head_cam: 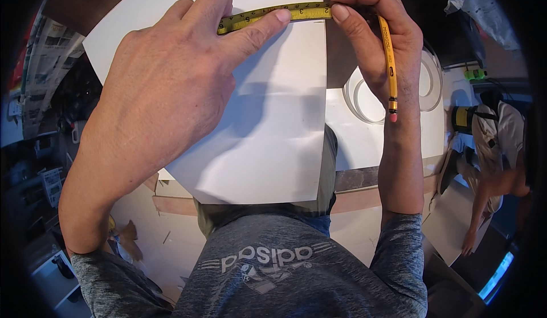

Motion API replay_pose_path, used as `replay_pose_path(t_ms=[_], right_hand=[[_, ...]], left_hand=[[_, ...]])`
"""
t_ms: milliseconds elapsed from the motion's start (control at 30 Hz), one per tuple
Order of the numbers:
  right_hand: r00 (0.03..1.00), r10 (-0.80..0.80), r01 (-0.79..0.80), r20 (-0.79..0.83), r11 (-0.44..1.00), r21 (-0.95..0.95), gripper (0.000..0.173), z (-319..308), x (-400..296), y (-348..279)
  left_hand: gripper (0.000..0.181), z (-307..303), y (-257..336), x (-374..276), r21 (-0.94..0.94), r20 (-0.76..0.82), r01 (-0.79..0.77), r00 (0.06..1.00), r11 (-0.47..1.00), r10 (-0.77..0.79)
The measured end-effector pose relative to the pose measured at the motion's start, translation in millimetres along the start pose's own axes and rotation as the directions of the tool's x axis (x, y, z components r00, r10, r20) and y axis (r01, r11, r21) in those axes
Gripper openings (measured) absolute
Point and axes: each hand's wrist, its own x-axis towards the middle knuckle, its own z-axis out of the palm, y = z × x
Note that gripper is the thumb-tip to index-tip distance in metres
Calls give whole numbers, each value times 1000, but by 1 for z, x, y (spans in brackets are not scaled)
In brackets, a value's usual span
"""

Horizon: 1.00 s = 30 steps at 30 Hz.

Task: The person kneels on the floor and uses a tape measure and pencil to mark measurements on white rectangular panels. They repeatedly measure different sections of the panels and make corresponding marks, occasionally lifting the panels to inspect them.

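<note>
A yellow tape measure blade point(307, 11) lies across the far part of a white panel point(273, 160), bowed slightly. My left hand point(171, 74) rests over the panel, its index finger pressing the blade and the other fingers curled around its left part. The tape's case is not visible. At the panel's right edge, my right hand point(384, 32) pinches the blade between thumb and index finger; the blade's end is hidden there. A yellow Mongol pencil point(389, 57) with a pink eraser is tucked in the same hand, its point upward past the fingers.
White coiled strips point(369, 100) lie on a white board point(354, 147) at the right. Another person point(491, 160) is at the far right, one arm reaching down to a pale board. Printed papers point(51, 53) hang at the left. Crumpled plastic point(483, 10) sits at upper right.
</note>
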Motion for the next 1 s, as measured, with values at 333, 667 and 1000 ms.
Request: replay_pose_path(t_ms=[333, 667, 1000], right_hand=[[1000, -19, 19, 9, 1000, -7, 13, -1, -1, 2], [995, 53, -53, -87, 999, 1, 5, 8, 2, -17], [993, 91, -92, -78, 996, 0, 6, 7, 0, -21]], left_hand=[[82, 14, -15, -1, 3, -65, -110, 992, 994, 110], [78, 17, -17, -1, -15, -88, -125, 989, 992, 123], [79, 14, -14, 1, -9, -48, -109, 993, 994, 108]])
